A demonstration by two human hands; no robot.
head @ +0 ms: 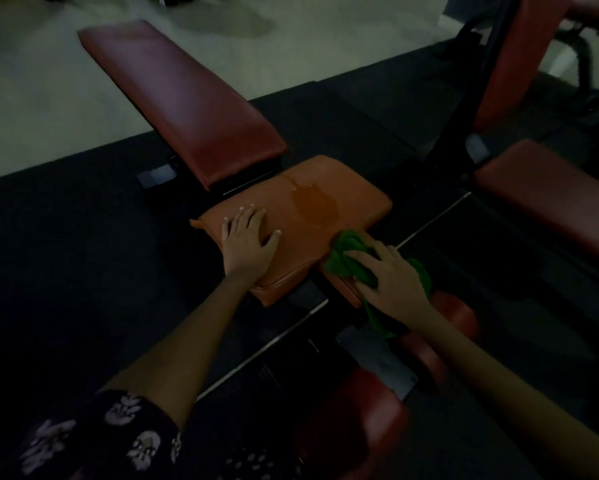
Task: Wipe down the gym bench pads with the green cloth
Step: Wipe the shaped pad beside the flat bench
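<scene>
Right hand (393, 277) grips the green cloth (346, 254), fingers curled over it, and I see it pressed on the near right corner of the orange seat pad (343, 199). Part of the cloth hangs down past my wrist. Left hand (246, 242) lies flat and open on the seat's near left edge, fingers spread. I can see a wet patch (313, 202) shining in the middle of the seat. Just past the seat's far edge is the long red back pad (183, 102). Another red bench (550, 199) stands off to the right
</scene>
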